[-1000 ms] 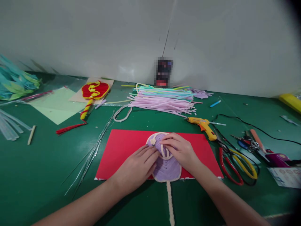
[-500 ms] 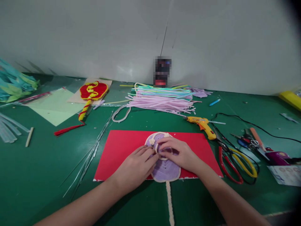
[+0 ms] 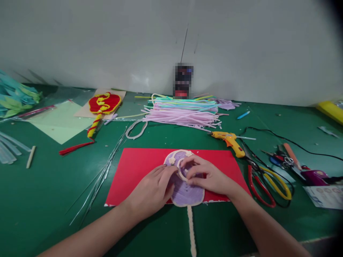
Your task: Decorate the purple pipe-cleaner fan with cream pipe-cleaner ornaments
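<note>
A purple fan (image 3: 186, 194) of pipe cleaners, with a cream edge, lies on a red sheet (image 3: 142, 164). Its twisted cream handle (image 3: 191, 228) points toward me. A curled cream pipe cleaner (image 3: 180, 175) forms a loop over the middle of the fan. My right hand (image 3: 209, 175) pinches this loop on its right side, fingers bent. At the loop's left side are the closed fingertips of my left hand (image 3: 154, 187); its thumb is partly hidden. A small cream flower shape (image 3: 172, 160) sits on the fan's upper left.
Behind the sheet lies a bundle of pastel pipe cleaners (image 3: 182, 116). Thin wires (image 3: 107, 173) lie left. A yellow glue gun (image 3: 229, 142), its cord, and red-and-yellow-handled pliers (image 3: 261, 182) lie right. A red-and-yellow fan (image 3: 104, 103) rests at the back left.
The fingers of my right hand have lifted and drawn slightly apart, showing more of the cream loop. My left hand has shifted a little left. The fan stays on the sheet.
</note>
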